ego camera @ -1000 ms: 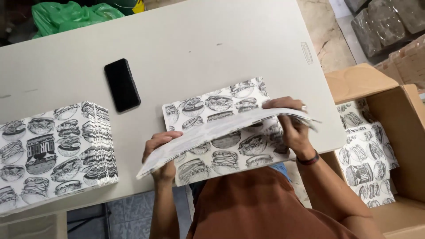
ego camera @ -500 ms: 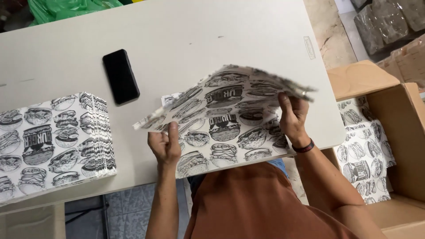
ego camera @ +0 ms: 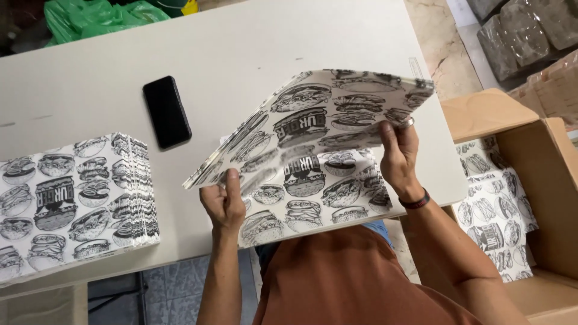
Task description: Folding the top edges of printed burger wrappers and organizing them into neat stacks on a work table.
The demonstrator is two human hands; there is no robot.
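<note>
Table (ego camera: pixel 241 54): a pale top is seen across the scene, bearing the printed sheets and a black phone (ego camera: pixel 167 111) at far left.
Cardboard box (ego camera: pixel 542 180): it is set open at the right, off the table; burger-printed sheets (ego camera: pixel 494 210) are stacked inside.
Side stack (ego camera: pixel 72 201): printed sheets are piled at the near left.
Flat sheet (ego camera: pixel 319 192): laid at the near edge, between the hands.
Lifted sheet (ego camera: pixel 319 117): raised and tilted above the flat one.
Left hand (ego camera: pixel 224 201): closed on the lifted sheet's near left corner, forearm upright.
Right hand (ego camera: pixel 397 153): fingers curled on its right edge, wrist banded.
</note>
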